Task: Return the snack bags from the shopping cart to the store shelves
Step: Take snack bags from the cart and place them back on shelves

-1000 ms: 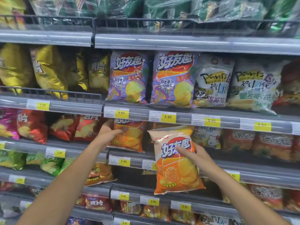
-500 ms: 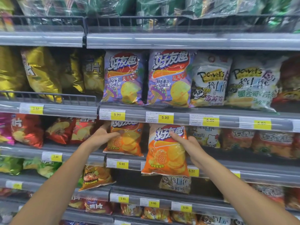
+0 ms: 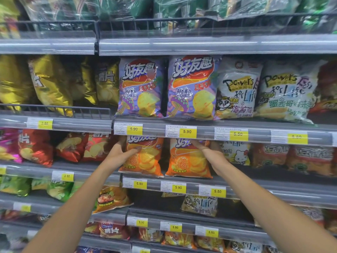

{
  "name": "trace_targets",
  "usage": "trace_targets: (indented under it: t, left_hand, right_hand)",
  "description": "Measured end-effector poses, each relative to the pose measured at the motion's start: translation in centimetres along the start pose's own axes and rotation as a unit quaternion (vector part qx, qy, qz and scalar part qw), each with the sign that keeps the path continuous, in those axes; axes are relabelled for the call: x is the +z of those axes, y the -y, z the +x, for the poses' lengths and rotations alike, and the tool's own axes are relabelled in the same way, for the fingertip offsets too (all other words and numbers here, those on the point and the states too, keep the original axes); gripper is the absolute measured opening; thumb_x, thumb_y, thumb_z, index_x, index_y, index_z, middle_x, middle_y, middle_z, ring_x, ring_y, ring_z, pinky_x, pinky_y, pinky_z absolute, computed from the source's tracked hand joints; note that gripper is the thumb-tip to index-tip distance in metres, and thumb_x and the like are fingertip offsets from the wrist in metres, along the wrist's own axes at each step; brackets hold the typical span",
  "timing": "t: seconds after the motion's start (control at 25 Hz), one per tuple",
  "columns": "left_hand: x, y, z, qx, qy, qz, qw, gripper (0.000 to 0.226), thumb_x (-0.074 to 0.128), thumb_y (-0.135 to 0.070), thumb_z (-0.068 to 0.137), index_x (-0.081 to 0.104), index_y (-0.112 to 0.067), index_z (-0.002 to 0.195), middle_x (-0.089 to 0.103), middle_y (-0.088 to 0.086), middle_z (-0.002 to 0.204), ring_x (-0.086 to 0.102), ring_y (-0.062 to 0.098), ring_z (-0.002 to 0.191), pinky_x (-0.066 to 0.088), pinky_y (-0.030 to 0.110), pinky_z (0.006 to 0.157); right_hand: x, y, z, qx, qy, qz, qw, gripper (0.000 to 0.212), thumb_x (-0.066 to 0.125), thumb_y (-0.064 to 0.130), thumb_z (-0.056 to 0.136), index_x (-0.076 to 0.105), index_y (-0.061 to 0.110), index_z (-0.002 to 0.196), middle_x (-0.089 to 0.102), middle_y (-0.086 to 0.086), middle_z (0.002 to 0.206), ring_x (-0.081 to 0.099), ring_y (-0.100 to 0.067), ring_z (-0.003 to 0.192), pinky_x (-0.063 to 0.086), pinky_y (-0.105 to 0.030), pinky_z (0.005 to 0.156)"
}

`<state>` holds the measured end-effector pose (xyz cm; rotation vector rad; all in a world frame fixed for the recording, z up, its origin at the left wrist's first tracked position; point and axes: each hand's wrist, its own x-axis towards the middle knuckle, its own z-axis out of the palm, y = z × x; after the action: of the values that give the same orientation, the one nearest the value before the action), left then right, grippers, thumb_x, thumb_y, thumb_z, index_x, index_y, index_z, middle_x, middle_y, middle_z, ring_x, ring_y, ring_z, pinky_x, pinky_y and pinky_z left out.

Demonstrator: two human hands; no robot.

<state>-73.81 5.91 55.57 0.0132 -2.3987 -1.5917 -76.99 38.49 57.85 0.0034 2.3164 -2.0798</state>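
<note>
Two orange chip bags stand side by side on the third shelf (image 3: 291,185). My right hand (image 3: 209,154) grips the upper right edge of the right orange bag (image 3: 186,161), which stands upright on the shelf. My left hand (image 3: 120,152) holds the left orange bag (image 3: 145,159) by its left side, thumb across the front. The tops of both bags are hidden behind the price rail above. The shopping cart is not in view.
Purple chip bags (image 3: 191,88) and white bags (image 3: 237,92) fill the shelf above. Yellow bags (image 3: 51,83) are at upper left, red bags (image 3: 36,147) left of my hands, white and red bags (image 3: 269,154) to the right. Yellow price tags (image 3: 187,131) line the rails.
My right hand has carried the orange bag up and back onto the third shelf, where it now stands beside the other orange bag. My left hand has stayed on the left bag.
</note>
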Motion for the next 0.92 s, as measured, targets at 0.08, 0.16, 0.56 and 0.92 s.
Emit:
trace_targets:
  t: [0.08, 0.16, 0.56, 0.92]
  left_hand:
    - [0.1, 0.1, -0.3, 0.003, -0.001, 0.000, 1.000, 0.064, 0.078, -0.048, 0.081, 0.050, -0.031, 0.135, 0.069, -0.010, 0.117, 0.065, 0.006, 0.107, 0.052, 0.037, 0.097]
    - [0.0, 0.3, -0.4, -0.005, -0.004, 0.004, 1.000, 0.077, 0.077, -0.058, 0.075, 0.045, -0.032, 0.141, 0.066, -0.009, 0.124, 0.062, 0.011, 0.115, 0.049, 0.041, 0.101]
    - [2.5, -0.3, -1.4, -0.031, -0.029, -0.048, 0.998, 0.039, 0.061, -0.024, 0.098, 0.035, -0.032, 0.126, 0.056, -0.022, 0.105, 0.051, -0.011, 0.092, 0.040, 0.023, 0.087]
    - [3.9, 0.7, -1.7, -0.031, -0.104, -0.008, 0.994, 0.046, 0.062, -0.024, 0.097, 0.038, -0.021, 0.137, 0.057, 0.003, 0.122, 0.054, 0.023, 0.120, 0.039, 0.029, 0.094]
  right_hand:
    - [0.4, 0.0, -0.1, 0.000, 0.000, 0.002, 1.000, 0.104, 0.073, 0.064, 0.079, 0.025, 0.022, 0.160, 0.035, -0.007, 0.164, 0.032, -0.029, 0.150, 0.026, -0.043, 0.120]
    - [1.3, -0.8, 0.2, -0.013, -0.002, 0.030, 0.999, 0.112, 0.073, 0.075, 0.067, 0.029, 0.027, 0.159, 0.038, -0.005, 0.162, 0.037, -0.029, 0.147, 0.030, -0.045, 0.119]
    - [3.2, -2.0, 2.8, 0.004, 0.018, 0.035, 0.999, 0.096, 0.065, 0.064, 0.088, 0.022, 0.021, 0.162, 0.030, -0.005, 0.166, 0.031, -0.030, 0.151, 0.029, -0.045, 0.119]
    - [3.5, -3.2, 0.3, 0.003, 0.002, -0.098, 0.995, 0.116, 0.055, 0.092, 0.069, 0.040, 0.007, 0.147, 0.068, -0.020, 0.122, 0.071, -0.034, 0.098, 0.059, -0.045, 0.087]
